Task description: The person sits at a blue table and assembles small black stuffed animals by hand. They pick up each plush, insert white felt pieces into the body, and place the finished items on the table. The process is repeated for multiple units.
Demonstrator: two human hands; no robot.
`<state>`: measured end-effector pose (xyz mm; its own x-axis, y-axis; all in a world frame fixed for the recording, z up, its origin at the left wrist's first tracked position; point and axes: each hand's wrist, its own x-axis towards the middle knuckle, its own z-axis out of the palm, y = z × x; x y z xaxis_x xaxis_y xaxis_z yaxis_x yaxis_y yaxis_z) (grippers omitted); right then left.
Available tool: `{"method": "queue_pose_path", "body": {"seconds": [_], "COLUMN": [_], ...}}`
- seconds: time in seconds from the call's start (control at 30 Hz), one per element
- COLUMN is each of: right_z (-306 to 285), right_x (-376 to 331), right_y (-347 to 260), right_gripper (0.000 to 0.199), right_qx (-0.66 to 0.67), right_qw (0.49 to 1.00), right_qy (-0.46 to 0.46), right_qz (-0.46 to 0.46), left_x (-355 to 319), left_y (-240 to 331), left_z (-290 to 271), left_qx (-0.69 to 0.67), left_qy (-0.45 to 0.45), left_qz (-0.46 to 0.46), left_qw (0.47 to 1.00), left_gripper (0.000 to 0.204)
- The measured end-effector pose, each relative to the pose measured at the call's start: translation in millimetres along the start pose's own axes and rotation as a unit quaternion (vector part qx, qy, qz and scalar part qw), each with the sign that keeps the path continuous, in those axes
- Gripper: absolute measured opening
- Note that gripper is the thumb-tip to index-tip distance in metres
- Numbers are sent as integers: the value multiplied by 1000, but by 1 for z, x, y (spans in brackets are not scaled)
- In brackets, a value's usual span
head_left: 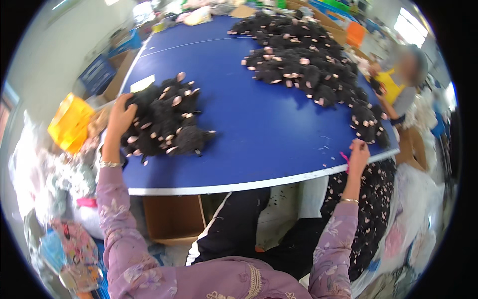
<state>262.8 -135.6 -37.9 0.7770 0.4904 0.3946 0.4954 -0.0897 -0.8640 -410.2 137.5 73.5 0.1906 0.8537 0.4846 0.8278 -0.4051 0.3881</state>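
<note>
Table (234,134) fills mid-frame. Left pile of plush toys (169,117) sits on its left half, left hand (121,117) at that pile's left edge, paper (142,83) just above. Right pile (303,65) runs from top centre down to the right corner; right hand (358,153) at its lower end. Bin (72,124) left of table. Box (174,214) below near edge, lower left of centre. Third heap (371,209) lower right, below table edge. Co-worker (389,85) upper right, beyond right edge.
</note>
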Motion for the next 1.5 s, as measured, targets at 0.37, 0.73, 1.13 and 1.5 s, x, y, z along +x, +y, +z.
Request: {"method": "queue_pose_path", "body": {"seconds": [0.37, 0.73, 1.13, 1.5], "right_z": [-1, -4, 1, 1], "right_x": [-12, -24, -24, -17], "right_y": [-25, -26, -34, -33], "right_gripper": [20, 22, 25, 42], "right_qx": [30, 146, 130, 29], "right_qw": [999, 984, 986, 999], "right_qy": [22, 29, 59, 20], "right_qz": [26, 96, 81, 9], "left_x": [150, 320, 290, 131], "left_y": [214, 253, 305, 383], "left_z": [87, 340, 463, 374], "left_qx": [-167, -206, -117, -174], "left_qy": [-25, -73, -259, -218], "left_qz": [155, 108, 186, 307], "left_qw": [973, 970, 941, 910], "left_gripper": [53, 66, 59, 36]}}
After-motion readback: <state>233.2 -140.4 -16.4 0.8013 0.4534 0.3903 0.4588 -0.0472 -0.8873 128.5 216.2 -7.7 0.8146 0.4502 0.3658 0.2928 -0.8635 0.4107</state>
